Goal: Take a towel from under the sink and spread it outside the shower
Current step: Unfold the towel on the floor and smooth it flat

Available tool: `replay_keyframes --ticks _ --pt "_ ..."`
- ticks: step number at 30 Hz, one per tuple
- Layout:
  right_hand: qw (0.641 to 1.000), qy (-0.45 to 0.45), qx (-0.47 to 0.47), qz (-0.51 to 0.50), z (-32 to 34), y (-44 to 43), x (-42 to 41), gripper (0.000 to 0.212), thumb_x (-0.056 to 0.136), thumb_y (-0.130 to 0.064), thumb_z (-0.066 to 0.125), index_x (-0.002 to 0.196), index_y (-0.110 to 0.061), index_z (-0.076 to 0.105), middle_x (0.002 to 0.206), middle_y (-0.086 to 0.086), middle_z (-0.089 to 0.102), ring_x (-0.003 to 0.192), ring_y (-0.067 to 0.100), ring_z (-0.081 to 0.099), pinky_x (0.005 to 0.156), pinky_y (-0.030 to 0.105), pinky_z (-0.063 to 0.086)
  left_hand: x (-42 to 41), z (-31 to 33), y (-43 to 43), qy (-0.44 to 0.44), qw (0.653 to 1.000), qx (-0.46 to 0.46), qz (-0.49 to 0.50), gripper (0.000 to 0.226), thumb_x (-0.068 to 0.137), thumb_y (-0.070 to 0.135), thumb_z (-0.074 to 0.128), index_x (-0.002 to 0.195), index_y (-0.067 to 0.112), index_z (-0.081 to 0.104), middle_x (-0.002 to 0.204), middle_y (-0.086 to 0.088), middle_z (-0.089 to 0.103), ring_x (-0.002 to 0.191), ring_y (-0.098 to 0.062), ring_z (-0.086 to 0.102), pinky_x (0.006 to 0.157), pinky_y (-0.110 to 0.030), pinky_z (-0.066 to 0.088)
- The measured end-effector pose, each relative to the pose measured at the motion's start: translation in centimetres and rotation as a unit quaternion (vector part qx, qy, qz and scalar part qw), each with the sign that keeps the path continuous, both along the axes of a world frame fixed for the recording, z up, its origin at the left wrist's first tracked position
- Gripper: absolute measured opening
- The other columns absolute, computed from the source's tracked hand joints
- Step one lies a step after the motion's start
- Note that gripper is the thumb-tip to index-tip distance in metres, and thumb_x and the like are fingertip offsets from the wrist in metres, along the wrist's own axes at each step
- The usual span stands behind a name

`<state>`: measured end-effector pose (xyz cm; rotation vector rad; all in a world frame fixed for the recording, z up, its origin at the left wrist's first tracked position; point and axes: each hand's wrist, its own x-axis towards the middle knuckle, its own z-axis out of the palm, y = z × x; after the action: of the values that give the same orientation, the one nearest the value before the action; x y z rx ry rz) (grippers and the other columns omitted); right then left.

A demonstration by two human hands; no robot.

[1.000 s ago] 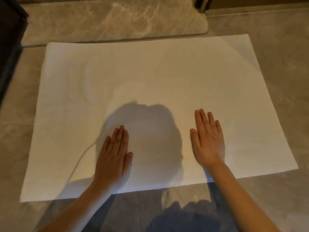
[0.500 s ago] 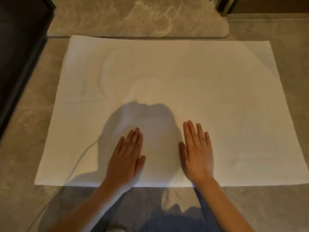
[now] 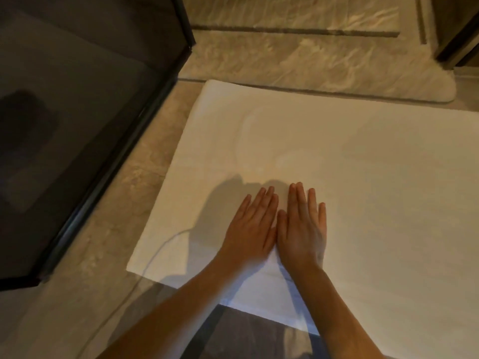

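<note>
Where both hands (image 3: 277, 226) press flat, plain unlabelled towel (image 3: 363, 190).

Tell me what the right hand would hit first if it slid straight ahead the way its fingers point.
Only more towel ahead of the right hand; past its far edge comes the marbled mat, probably the first real bump.

Both hands slide inward on the towel (image 3: 337, 177): a second ago they're well apart, now the left hand (image 3: 252, 229) and right hand (image 3: 302, 229) sit side by side, thumbs touching. Camera swings too, so the dark glass panel (image 3: 77, 112) fills the left.
</note>
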<state>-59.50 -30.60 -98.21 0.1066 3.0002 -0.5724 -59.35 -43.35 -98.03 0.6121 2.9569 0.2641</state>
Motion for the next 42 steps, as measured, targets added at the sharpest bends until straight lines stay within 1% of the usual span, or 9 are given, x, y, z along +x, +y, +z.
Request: replay_keyframes --ticks 9,12,19,22,27,31,35,39,42 --pt "0.999 0.037 0.024 0.016 -1.5 0.4 0.1 0.06 0.101 -0.037 0.024 0.155 -0.011 0.02 0.162 0.004 0.021 0.151 0.025 0.01 0.122 0.043 0.007 3.4 0.1 -15.0 0.0 0.979 -0.012 0.201 0.062 0.103 0.041 0.022 0.155 0.008 0.013 0.163 -0.007 0.014 0.15 -0.02 0.014 0.122 -0.037 0.009" --pt "0.999 0.035 0.027 0.015 -1.5 0.3 0.3 0.06 0.101 -0.036 0.024 0.155 -0.011 0.019 0.162 0.003 0.02 0.151 0.024 0.01 0.122 0.043 0.007 2.0 0.7 -12.2 0.007 0.972 0.016 0.235 0.066 0.098 0.04 0.026 0.152 0.002 0.022 0.159 -0.017 0.024 0.146 -0.032 0.024 0.118 -0.039 0.021" --pt "0.999 0.02 0.029 0.025 -1.2 0.5 0.0 0.057 0.101 -0.036 0.02 0.155 -0.016 0.013 0.162 -0.001 0.011 0.151 0.019 0.002 0.123 0.041 0.006 -6.7 -0.2 0.6 0.04 0.996 0.053 -0.053 0.056 0.103 0.033 0.03 0.152 0.007 0.027 0.162 -0.01 0.02 0.15 -0.02 0.013 0.121 -0.042 0.014" --pt "0.999 0.025 0.023 0.022 -1.2 0.5 0.0 0.059 0.102 -0.038 0.02 0.156 -0.018 0.011 0.161 -0.005 0.005 0.15 0.015 -0.002 0.122 0.036 0.0 -7.1 -1.0 -4.7 0.047 0.998 0.029 -0.006 0.055 0.103 0.032 0.028 0.152 0.007 0.027 0.161 -0.01 0.023 0.149 -0.02 0.017 0.12 -0.04 0.019" --pt "0.999 -0.003 0.037 0.023 -0.8 0.3 0.0 0.06 0.102 -0.04 0.013 0.157 -0.02 0.003 0.163 -0.007 0.0 0.151 0.013 -0.008 0.123 0.036 -0.003 -6.6 -0.7 -15.2 0.017 0.991 -0.009 0.131 0.063 0.1 0.038 0.022 0.155 0.009 0.014 0.163 -0.009 0.015 0.15 -0.015 0.007 0.121 -0.03 0.005" --pt "0.999 -0.028 0.033 0.02 0.1 0.1 -0.1 0.059 0.102 -0.038 0.015 0.154 -0.02 -0.006 0.165 -0.004 -0.002 0.15 0.015 -0.011 0.123 0.037 -0.005 -7.1 0.2 -11.7 0.032 0.989 0.012 0.144 0.064 0.098 0.033 0.028 0.153 0.002 0.019 0.162 -0.016 0.016 0.15 -0.024 0.011 0.122 -0.036 0.009" --pt "0.999 0.031 0.017 0.018 2.0 0.0 -4.5 0.058 0.104 -0.033 0.025 0.156 -0.015 0.009 0.164 0.0 0.007 0.152 0.021 0.001 0.122 0.036 0.0 -9.8 0.5 -3.1 0.085 0.994 0.064 0.03 0.058 0.099 0.031 0.029 0.154 0.011 0.023 0.162 -0.007 0.02 0.15 -0.018 0.014 0.122 -0.037 0.012" --pt "0.999 0.016 0.045 0.002 2.2 1.8 -11.5 0.058 0.104 -0.033 0.023 0.156 -0.013 0.009 0.165 0.004 0.009 0.152 0.023 0.002 0.123 0.039 0.004 -13.4 -0.3 -0.8 0.042 0.998 0.031 -0.031 0.054 0.104 0.035 0.026 0.155 0.021 0.017 0.163 -0.002 0.01 0.151 -0.017 0.007 0.122 -0.035 0.004" --pt "0.996 -0.012 0.087 -0.003 0.3 4.0 -12.2 0.061 0.104 -0.039 0.018 0.157 -0.014 0.003 0.165 0.002 0.003 0.152 0.021 -0.001 0.123 0.041 0.004 -14.5 -1.4 -6.7 0.046 0.996 0.039 0.07 0.056 0.102 0.032 0.032 0.154 0.016 0.02 0.162 -0.006 0.013 0.15 -0.02 0.011 0.122 -0.034 0.007"
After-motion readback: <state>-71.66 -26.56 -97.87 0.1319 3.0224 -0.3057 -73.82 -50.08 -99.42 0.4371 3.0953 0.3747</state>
